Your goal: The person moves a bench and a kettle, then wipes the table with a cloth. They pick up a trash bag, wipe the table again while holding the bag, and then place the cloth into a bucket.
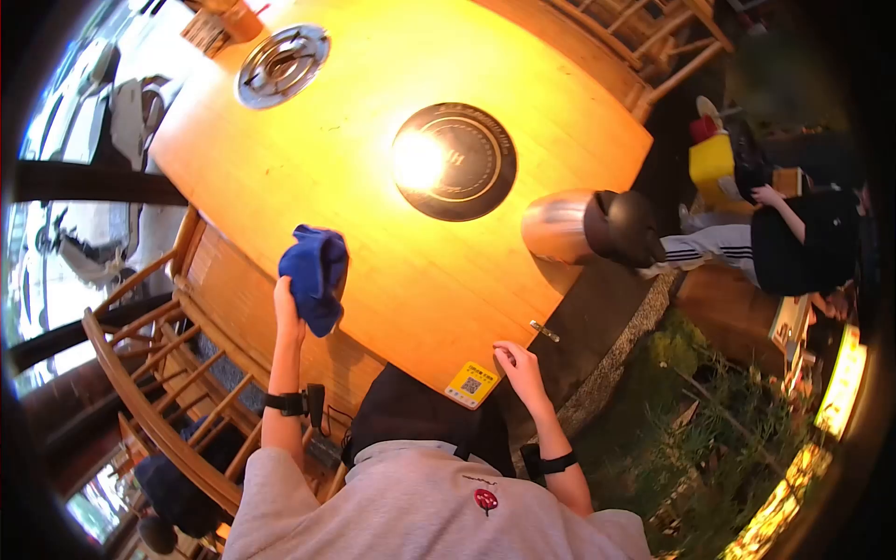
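Observation:
My left hand (287, 303) grips a crumpled blue cloth (317, 278) at the left edge of the wooden table (373, 271). The cloth hangs over or just above the tabletop; which one I cannot tell. Near the table's front right corner is my right hand (515, 364), its fingers curled in, and nothing shows clearly between them. Just left of it, a yellow card with a printed code (470, 385) lies at the front edge. A metal kettle with a black top (569, 227) is at the right edge. The round black hob (455, 161) reflects bright light.
A round metal burner (283, 65) is set in the table's far left part, near a brown container (207, 35). Wooden chairs stand left (177, 392) and at the back right (653, 42). Plants (681, 420) grow at the right. A person in black (807, 243) stands further right.

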A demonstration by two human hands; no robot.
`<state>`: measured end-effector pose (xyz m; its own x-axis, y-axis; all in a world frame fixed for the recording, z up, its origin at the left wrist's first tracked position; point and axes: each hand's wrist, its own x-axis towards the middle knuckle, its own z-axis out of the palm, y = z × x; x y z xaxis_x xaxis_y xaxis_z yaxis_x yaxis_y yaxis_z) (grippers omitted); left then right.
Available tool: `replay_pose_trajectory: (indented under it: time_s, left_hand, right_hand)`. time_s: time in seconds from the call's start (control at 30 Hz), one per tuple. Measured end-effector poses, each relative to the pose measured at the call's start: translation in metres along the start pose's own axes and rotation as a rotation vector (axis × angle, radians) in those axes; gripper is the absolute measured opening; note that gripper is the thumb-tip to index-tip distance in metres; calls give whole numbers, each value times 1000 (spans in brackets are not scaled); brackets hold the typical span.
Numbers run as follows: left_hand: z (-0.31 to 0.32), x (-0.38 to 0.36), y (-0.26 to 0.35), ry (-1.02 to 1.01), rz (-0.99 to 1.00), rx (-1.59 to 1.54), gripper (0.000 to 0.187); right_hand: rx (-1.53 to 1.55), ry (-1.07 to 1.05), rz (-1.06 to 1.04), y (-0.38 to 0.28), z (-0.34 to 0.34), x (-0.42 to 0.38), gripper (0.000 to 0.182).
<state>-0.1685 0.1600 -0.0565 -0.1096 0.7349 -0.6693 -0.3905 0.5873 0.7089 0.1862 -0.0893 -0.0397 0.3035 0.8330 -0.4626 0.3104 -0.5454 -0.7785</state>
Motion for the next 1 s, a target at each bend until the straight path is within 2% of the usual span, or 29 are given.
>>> replay_pose_trajectory:
  time_s: [0.1, 0.17, 0.23, 0.37, 0.5, 0.57, 0.67, 0.7, 0.83, 1.0]
  left_hand:
    - [23, -8, 17, -126, -37, -111, 50]
    - [53, -38, 29, -165, -19, 0, 58]
    - [57, -41, 20, -321, -95, -78, 62]
    - [69, -65, -7, -196, -107, -66, 64]
    - [93, -104, -40, -159, 22, -49, 66]
    - [91, -117, -56, -106, 18, -38, 66]
    - [87, -107, -88, -183, 14, -91, 68]
    - [111, -127, -87, -107, 7, -74, 69]
    - [109, -103, -114, -110, -28, -93, 68]
    - [115, -100, -120, -39, -13, 10, 65]
  right_hand:
    - [7, 70, -9, 1, -6, 0, 19]
    - [73, 102, -3, -2, -8, -1, 20]
    - [113, 116, -76, -4, -14, 1, 21]
    - [87, 48, -128, -12, -49, 3, 21]
    - [105, 54, -218, 17, -89, 8, 20]
    - [122, 52, -228, 33, -106, 5, 19]
    - [86, 85, -185, 56, -143, 6, 20]
    - [78, 104, -168, 63, -155, 4, 20]
    - [80, 201, -145, 105, -193, 10, 19]
    - [406, 245, 97, 175, -205, 22, 20]
